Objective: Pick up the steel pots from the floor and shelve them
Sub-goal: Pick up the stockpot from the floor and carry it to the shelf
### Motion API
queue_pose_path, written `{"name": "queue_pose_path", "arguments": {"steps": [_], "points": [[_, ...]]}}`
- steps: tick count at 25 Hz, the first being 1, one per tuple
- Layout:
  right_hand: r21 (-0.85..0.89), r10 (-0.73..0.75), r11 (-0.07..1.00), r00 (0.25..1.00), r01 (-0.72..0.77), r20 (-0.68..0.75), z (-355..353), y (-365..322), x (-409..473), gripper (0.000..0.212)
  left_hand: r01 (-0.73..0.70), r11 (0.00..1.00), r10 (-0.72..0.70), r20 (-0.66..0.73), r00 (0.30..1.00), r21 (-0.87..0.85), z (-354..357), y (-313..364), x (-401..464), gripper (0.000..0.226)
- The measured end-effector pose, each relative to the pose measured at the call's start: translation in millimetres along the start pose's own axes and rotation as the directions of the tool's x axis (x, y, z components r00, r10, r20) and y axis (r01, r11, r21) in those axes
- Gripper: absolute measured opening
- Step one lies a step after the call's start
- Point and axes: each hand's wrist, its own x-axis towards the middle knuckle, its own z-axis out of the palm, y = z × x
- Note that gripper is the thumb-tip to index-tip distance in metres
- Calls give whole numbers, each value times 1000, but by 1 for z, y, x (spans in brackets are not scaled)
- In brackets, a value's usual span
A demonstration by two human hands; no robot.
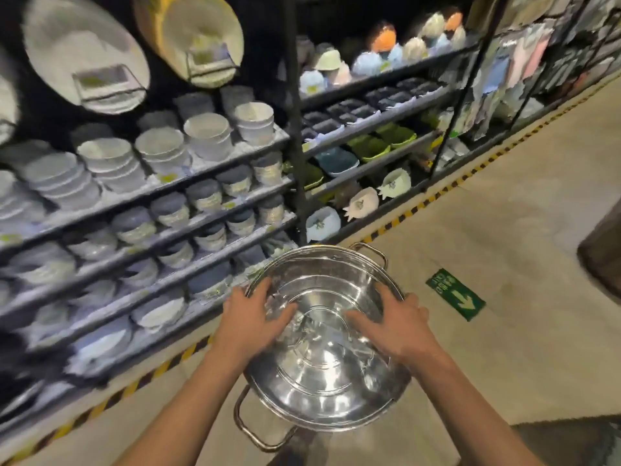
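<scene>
A wide, shiny round steel pot (322, 348) with looped side handles is held clear of the floor, between both hands. Left hand (250, 319) and right hand (395, 326) have fingers spread, clamped over opposite rims. Keeping it level should ease shelving it on the bowl-filled dark metal shelves (208, 200) alongside.

The pot (322, 344) is held above the floor (504, 264), its opening turned toward the camera; the left hand (255, 317) grips its left rim, the right hand (393, 324) its right rim; the shelves (168, 196) of stacked bowls (161, 149) stand left of and behind the pot; a floor sign (455, 294) lies to its right.
</scene>
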Motion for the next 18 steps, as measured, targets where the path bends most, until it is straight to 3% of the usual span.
{"name": "queue_pose_path", "arguments": {"steps": [3,7,18], "points": [[-57,-229,971,970,234,85,22,-67,21,95,217,974,-223,-113,968,-62,-28,-56,-33,96],[-122,-471,859,861,497,192,64,-169,39,94,412,895,-444,-252,860,-170,-62,-130,-64,94],[-200,-623,620,631,758,462,169,-379,58,113,639,651,-758,-314,571,-410,-118,-267,-105,84]]}}
